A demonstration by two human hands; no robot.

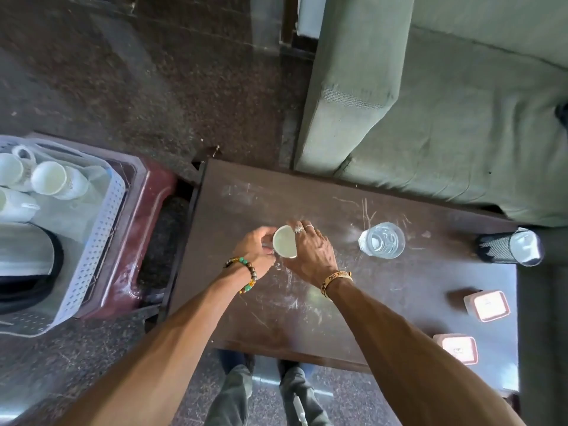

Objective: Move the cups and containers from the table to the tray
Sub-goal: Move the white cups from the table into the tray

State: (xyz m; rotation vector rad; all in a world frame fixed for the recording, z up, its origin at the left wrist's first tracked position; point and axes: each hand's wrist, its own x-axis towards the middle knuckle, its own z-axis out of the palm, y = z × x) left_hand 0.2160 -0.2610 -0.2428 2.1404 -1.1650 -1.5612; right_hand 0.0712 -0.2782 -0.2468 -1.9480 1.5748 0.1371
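Dark speckled floor all round, with a scratched-up brown table [276, 302] in the middle of it. Way off to the left of the fingers sits the white perforated tray [101, 229] on a maroon stool [147, 210]. It's already carrying a few white cups [52, 178] and a steel flask [24, 256] (could be a kettle, hard to say).

Then the action. The left hand [255, 250] has its fingers curled round the left side of the white cup [284, 241], and the right hand [310, 253] wraps it from the other side, fingers draped over the far rim. So the cup's held between both sets of fingers, low over the tabletop. Can't tell if it's lifted or sitting.

Looks like the pick-up step for this one. Next move, I'd guess: carry it left across the gap to the stool and set it in a free bit of tray without knocking the cups there.

Just right of the right-hand fingers stands a clear glass [381, 240], close enough to clip. Further right are a black-sleeved glass [522, 247] at the table edge, two pink-lidded containers [487, 305], and a green sofa [430, 118] beyond.
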